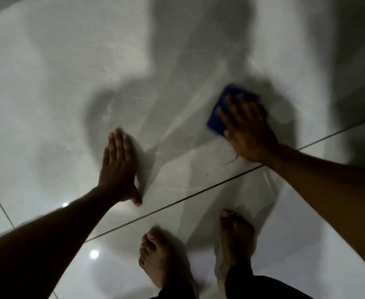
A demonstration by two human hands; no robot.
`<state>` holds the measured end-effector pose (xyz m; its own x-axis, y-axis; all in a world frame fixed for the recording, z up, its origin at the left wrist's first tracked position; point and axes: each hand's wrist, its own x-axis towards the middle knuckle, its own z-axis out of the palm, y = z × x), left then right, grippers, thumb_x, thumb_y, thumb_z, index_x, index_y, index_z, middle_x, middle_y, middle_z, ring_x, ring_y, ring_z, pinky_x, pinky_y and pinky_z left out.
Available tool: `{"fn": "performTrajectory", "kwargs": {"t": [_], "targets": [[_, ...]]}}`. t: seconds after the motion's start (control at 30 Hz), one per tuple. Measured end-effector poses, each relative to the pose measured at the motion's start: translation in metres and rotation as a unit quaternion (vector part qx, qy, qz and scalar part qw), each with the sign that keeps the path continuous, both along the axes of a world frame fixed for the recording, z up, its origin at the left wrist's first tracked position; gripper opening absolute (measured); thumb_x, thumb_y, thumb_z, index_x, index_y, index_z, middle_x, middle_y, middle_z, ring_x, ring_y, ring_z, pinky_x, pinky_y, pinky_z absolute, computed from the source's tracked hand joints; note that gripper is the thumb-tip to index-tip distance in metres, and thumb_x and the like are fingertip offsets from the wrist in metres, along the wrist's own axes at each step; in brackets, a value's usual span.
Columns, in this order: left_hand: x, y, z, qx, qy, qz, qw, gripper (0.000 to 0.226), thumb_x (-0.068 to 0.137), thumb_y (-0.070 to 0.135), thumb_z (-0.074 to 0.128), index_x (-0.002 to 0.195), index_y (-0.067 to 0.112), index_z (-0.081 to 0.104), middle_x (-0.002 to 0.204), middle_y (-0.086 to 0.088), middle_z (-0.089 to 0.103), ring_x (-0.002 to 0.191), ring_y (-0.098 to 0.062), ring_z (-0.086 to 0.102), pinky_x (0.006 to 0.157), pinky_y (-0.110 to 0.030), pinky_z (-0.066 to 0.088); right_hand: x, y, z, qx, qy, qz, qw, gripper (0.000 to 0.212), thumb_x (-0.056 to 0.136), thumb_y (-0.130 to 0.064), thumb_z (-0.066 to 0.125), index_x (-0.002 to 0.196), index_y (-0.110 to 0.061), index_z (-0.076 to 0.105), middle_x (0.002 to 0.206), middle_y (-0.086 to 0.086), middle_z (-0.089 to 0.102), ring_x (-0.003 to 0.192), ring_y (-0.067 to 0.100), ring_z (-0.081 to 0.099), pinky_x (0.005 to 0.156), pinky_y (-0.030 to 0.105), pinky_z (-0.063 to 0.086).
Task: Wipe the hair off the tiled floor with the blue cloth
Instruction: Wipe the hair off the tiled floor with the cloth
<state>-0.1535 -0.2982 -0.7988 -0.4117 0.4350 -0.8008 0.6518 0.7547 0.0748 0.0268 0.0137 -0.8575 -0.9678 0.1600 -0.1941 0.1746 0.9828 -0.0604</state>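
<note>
Right hand [249, 128] flat, fingers spread, pressing blue cloth [224, 104] on tiled floor [48, 83]. Dark hair [232, 160] just beside right hand heel. Left hand [119, 167] well apart from cloth, flat on floor, fingers together. Bare feet [162, 257] nearer to camera than cloth.

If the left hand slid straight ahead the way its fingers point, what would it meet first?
Nothing, as far as the picture shows. The left hand lies flat on the floor, fingers pointing away from the person, with only bare, shadowed tile ahead. The cloth lies off to the right.
</note>
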Motion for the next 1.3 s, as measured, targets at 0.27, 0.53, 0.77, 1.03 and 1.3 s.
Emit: {"fn": "performTrajectory", "kwargs": {"t": [0.27,0.53,0.77,1.03,1.3], "targets": [[-0.004,0.000,0.003,-0.011,-0.003,0.001,1.000,0.194,0.010,0.065,0.089,0.137,0.006,-0.044,0.148,-0.019,-0.047,0.137,-0.035,-0.043,0.116,-0.042,-0.016,0.006,-0.130,0.005,-0.046,0.023,-0.090,0.995,0.065,0.098,-0.037,0.043,0.155,-0.018,0.019,0.163,0.015,0.018,0.148,0.043,0.013,0.117,0.058,0.013],[-0.005,-0.003,-0.001,-0.012,-0.002,-0.002,1.000,0.194,0.008,0.065,0.089,0.138,0.004,-0.043,0.146,-0.021,-0.048,0.134,-0.035,-0.046,0.115,-0.043,-0.018,0.043,-0.037,-0.006,-0.006,0.029,-0.144,0.989,0.061,0.101,-0.042,0.026,0.156,-0.020,0.013,0.163,0.016,0.014,0.148,0.042,0.013,0.116,0.060,0.019],[-0.005,-0.004,-0.002,0.002,0.006,-0.014,1.000,0.194,0.008,0.065,0.089,0.134,0.006,-0.047,0.143,-0.019,-0.050,0.131,-0.034,-0.049,0.114,-0.042,-0.019,0.056,-0.146,0.011,-0.043,0.004,-0.079,0.996,0.068,0.094,-0.039,0.049,0.154,-0.018,0.023,0.161,0.016,0.022,0.148,0.043,0.016,0.117,0.058,0.014],[-0.004,-0.004,-0.001,0.025,0.005,-0.001,1.000,0.195,0.006,0.065,0.089,0.137,0.006,-0.042,0.148,-0.020,-0.044,0.138,-0.036,-0.039,0.117,-0.045,-0.013,0.061,-0.111,0.009,-0.010,0.002,-0.216,0.976,0.071,0.096,-0.037,0.044,0.156,-0.013,0.013,0.163,0.018,0.015,0.149,0.040,0.009,0.119,0.055,0.008],[-0.004,-0.037,0.001,0.038,0.015,0.029,0.999,0.185,0.019,0.078,0.082,0.145,0.004,-0.031,0.155,-0.023,-0.035,0.142,-0.038,-0.033,0.120,-0.049,-0.009,0.022,-0.192,0.014,-0.092,0.010,0.250,0.964,0.065,0.092,-0.034,0.048,0.153,-0.021,0.029,0.162,0.006,0.026,0.148,0.034,0.020,0.118,0.053,0.024]]}}
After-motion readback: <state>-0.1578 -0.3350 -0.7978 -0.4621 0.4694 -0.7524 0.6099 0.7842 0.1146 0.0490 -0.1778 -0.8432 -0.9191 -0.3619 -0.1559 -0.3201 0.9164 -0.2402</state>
